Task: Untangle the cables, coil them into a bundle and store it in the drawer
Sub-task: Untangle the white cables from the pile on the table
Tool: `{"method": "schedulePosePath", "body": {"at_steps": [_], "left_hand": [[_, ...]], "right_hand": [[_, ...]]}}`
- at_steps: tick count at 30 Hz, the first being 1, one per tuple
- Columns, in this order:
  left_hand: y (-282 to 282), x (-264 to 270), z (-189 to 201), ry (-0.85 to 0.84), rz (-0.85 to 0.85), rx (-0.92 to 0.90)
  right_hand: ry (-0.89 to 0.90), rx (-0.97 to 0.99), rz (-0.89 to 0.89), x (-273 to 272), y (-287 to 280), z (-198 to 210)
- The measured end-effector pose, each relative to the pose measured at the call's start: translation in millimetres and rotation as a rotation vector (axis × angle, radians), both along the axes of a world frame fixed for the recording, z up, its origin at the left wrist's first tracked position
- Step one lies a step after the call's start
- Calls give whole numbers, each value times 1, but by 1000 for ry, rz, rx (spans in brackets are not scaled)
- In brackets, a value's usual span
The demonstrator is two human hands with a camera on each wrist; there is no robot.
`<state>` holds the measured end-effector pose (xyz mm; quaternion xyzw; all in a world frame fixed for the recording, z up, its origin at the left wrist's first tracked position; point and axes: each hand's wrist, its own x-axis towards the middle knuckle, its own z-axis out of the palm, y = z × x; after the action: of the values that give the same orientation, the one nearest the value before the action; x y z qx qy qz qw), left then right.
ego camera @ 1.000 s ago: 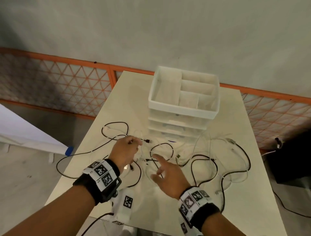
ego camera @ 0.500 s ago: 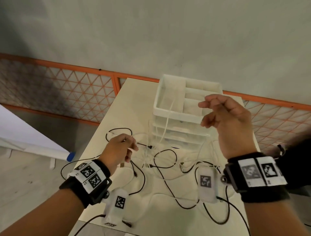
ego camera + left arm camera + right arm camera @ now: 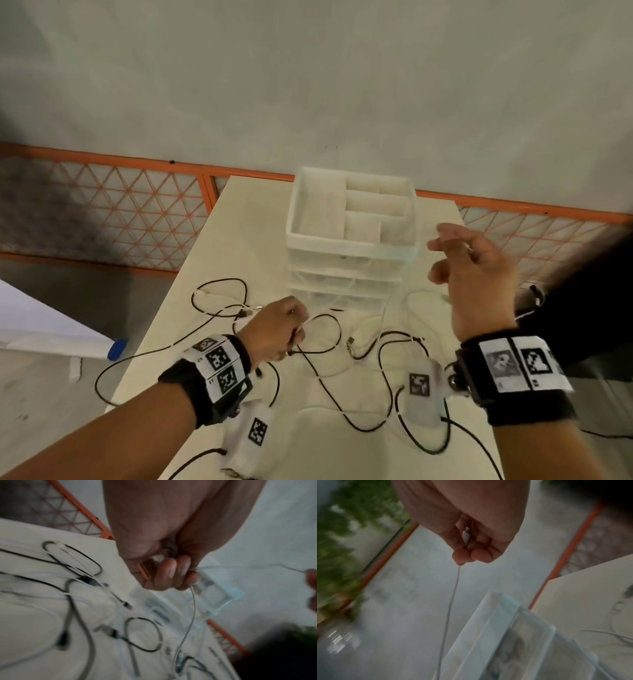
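The right hand (image 3: 479, 274) is pinching the plug end of a white cable (image 3: 453, 595) in curled fingers, raised beside the drawer unit (image 3: 352, 240). The left hand (image 3: 274, 332) is gripping the same cable low over the table (image 3: 239, 222), among black cables (image 3: 322, 349). Untangling is underway; next probably calls for drawing it free.

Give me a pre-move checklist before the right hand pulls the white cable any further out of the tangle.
1. Right hand pinches the white cable at its plug end: ok.
2. Left hand grips the cable lower down: ok.
3. White cable free of the black cables: cannot tell, they overlap on the table.
4. Cable clear of the drawer unit: cannot tell.
5. Drawer open for storing: not ok, all look closed.
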<state>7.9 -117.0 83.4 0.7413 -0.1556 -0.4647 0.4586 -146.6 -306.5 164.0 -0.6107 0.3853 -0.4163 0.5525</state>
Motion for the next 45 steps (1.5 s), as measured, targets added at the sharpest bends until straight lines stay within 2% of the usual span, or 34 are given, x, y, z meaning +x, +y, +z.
{"method": "schedulePosePath", "body": {"at_steps": [2,4,6,8,11,13,15,17,20,23,27,30,33,36,38,40,43,45], "left_hand": [[10,11,-15,-76,106,64],[15,20,-15,-137,213,63],[10,24,0,-167,264,0],[-3,22,23,-184,242,-71],[-28,9,53,-226,159,-122],[-39,-1,67,-245,98,-173],[-43,-6,76,-212,48,-224],[-39,-5,78,-164,23,-249],[-31,-2,75,-104,11,-249],[-31,-6,78,-135,-27,-242],[-35,-9,85,-187,-82,-248],[-34,-3,86,-187,-52,-258],[-30,-2,81,-157,-38,-248],[-33,-7,80,-116,-61,-335],[-36,-7,79,-126,-70,-370],[-35,0,70,-212,-63,-340],[-26,15,42,-373,-42,-251],[-16,20,22,-396,-8,-194]], "right_hand": [[-22,129,-143,-15,-26,-6],[113,207,-133,-24,-35,-22],[391,156,-10,-27,-29,-41],[532,38,175,-23,-5,-38],[394,-93,555,-1,45,-15],[414,-288,682,14,71,-7],[451,-522,553,25,72,-5],[459,-621,430,25,57,1],[508,-590,495,17,43,3],[485,-613,541,16,54,1],[378,-689,474,23,60,1],[328,-683,294,21,43,7],[308,-547,406,12,26,15],[437,-638,537,16,35,8],[428,-658,451,19,37,1],[349,-572,311,17,26,3],[296,-517,109,6,-3,15],[298,-490,6,0,-23,19]]}}
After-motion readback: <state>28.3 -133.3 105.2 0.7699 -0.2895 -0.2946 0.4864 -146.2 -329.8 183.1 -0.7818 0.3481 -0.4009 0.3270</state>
